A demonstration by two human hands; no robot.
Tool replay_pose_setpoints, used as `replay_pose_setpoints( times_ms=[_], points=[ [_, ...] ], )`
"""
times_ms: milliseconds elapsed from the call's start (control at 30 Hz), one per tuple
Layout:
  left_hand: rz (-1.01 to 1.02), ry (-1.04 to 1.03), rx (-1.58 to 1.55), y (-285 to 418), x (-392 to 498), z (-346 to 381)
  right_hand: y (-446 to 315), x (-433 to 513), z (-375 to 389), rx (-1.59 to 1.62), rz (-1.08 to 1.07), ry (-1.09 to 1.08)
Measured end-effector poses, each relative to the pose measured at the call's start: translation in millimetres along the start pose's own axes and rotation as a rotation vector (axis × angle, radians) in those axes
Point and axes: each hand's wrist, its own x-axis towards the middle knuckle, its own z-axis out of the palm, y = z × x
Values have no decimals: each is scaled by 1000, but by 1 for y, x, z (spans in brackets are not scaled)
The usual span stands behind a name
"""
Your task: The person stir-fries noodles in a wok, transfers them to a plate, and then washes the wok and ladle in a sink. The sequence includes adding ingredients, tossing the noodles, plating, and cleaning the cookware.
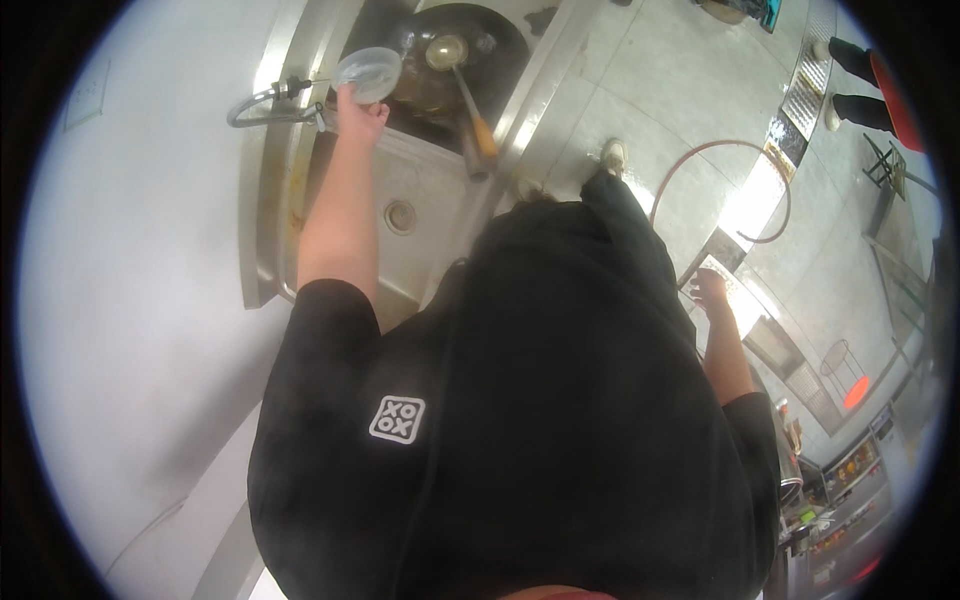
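My left hand [362,116] holds a clear plastic bowl [367,73] by its near rim, thumb against it. The bowl is beside a metal tap [241,111] and partly overlaps the left edge of a dark wok [499,45]. A metal ladle [448,54] rests in the wok, its wooden-ended handle [482,136] leaning over the near rim. What lies inside the bowl is hard to make out. My right hand [709,289] hangs out at my side above the floor, fingers loosely curled and apart, with nothing seen in it.
A steel sink basin [367,169] with a drain [400,217] lies below my left forearm. A hose [679,161] loops across the tiled floor, over a drain channel [750,199]. Another person's legs [855,112] are at upper right. A red-topped stool [857,391] stands further right.
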Motion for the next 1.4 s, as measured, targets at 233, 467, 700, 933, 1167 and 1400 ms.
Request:
replay_pose_setpoints(
  times_ms=[233, 467, 700, 933, 1167, 1400],
  points=[
    [41, 89, 108, -1, 34, -14, 22, 28, -1, 1, 54, 79],
    [50, 1, 13, 5, 37, -20, 0, 7, -14, 4, 26, 42],
    [113, 90, 119, 0, 25, -11, 10, 17, -36, -151, -21, -16],
    [187, 386, 572, 0, 38, -15, 38, 72, -36, -533, -241, -69],
    [665, 362, 1422, 10, -15, 6, 27, 76, -38, -527, -126, -43],
    [928, 167, 1857, 16, -38, 17, 23, 83, -40, -1560, -407, -51]
  ],
)
